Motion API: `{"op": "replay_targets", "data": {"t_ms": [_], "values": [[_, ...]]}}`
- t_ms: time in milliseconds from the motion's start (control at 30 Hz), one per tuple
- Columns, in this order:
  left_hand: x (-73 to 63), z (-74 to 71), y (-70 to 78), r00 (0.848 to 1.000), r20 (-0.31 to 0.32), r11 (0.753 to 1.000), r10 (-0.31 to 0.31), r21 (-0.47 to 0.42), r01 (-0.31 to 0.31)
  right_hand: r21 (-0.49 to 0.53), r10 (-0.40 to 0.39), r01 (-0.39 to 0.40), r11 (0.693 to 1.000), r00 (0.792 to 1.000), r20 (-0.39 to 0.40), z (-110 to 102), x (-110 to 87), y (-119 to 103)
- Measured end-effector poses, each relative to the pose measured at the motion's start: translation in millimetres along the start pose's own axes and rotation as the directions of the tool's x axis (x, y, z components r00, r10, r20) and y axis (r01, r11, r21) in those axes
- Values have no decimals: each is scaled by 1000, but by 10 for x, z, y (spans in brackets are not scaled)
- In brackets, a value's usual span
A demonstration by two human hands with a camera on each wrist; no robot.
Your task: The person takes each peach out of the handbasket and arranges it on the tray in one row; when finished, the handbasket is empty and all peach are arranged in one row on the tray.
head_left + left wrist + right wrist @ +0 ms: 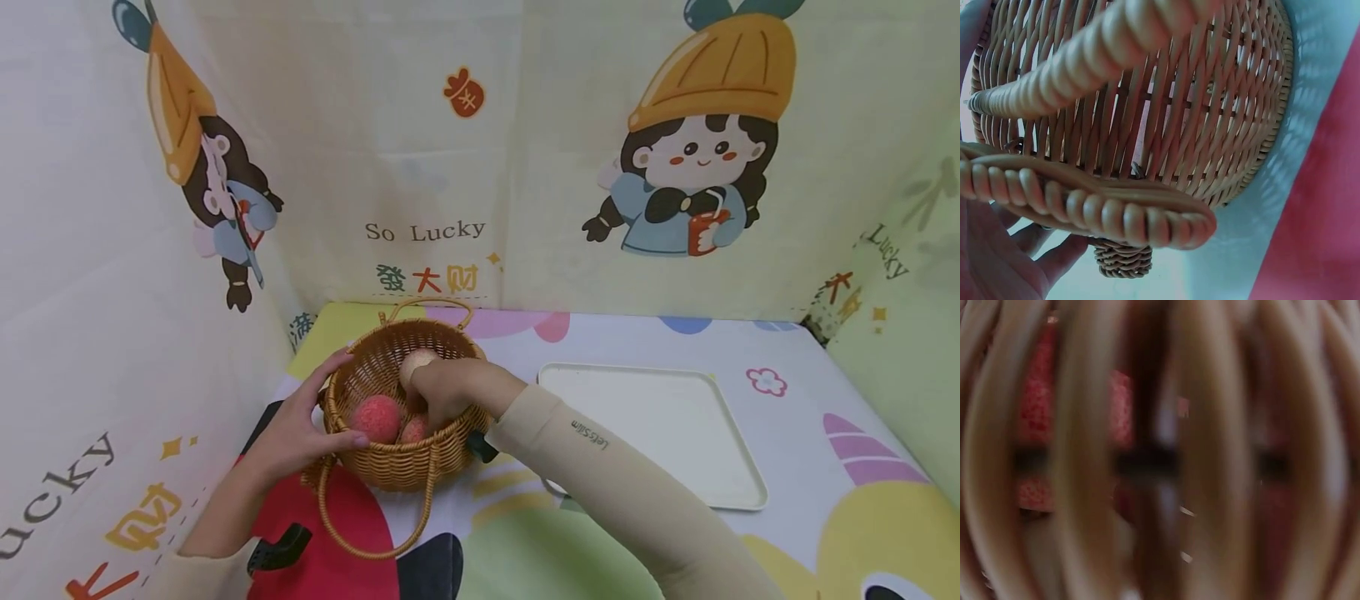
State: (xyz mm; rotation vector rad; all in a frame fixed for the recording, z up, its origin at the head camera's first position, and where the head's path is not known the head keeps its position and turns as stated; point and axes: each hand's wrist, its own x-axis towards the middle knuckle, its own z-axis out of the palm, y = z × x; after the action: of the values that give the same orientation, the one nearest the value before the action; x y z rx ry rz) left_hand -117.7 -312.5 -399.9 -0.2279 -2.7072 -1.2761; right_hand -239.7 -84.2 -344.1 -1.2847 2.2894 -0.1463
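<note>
A brown wicker basket with two looped handles stands at the table's left; its woven side fills most of the left wrist view. My left hand holds the basket's left side, thumb over the near rim and fingers spread along the side. My right hand reaches down inside, its fingertips hidden. Around it lie a red, rough-skinned ball-like fruit, a smaller reddish one and a pale peach-coloured round one. Through the wicker, the right wrist view shows red bumpy skin; I cannot tell what that hand grasps.
A white rectangular tray lies right of the basket, partly behind my right sleeve. The colourful printed tablecloth covers the table. Printed cloth walls stand behind and at both sides. One basket handle hangs toward me.
</note>
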Motion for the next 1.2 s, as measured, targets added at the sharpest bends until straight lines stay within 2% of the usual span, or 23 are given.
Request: {"op": "replay_targets", "data": {"t_ms": [233,500,633,767,933,1000,1067,1133,1200], "values": [[6,-8,-10,999,-23,998,47,43,-46,-33,53,-52,998,999,12,30,16,-58],[-18,2,8,1000,-17,999,26,33,-25,-109,64,-63,992,998,-1,95,59,-96],[-25,6,10,1000,-15,1000,15,23,-15,-111,30,-34,993,999,-37,117,68,-72],[-22,12,9,1000,-12,1000,11,19,-10,-39,-12,8,999,995,-97,103,32,-24],[-21,23,17,1000,-5,1000,-2,8,2,48,-126,139,989,970,-206,46,-73,70],[-22,27,21,1000,-1,1000,-8,2,8,116,-155,189,975,955,-253,16,-138,120],[-24,28,23,1000,0,1000,-13,-2,13,221,-165,237,946,939,-300,-12,-213,176],[-29,27,20,1000,0,1000,-15,-6,15,335,-157,284,898,920,-359,-28,-287,247],[-38,21,14,1000,-4,1000,-15,-4,15,440,-148,349,828,892,-428,-31,-351,323]]}}
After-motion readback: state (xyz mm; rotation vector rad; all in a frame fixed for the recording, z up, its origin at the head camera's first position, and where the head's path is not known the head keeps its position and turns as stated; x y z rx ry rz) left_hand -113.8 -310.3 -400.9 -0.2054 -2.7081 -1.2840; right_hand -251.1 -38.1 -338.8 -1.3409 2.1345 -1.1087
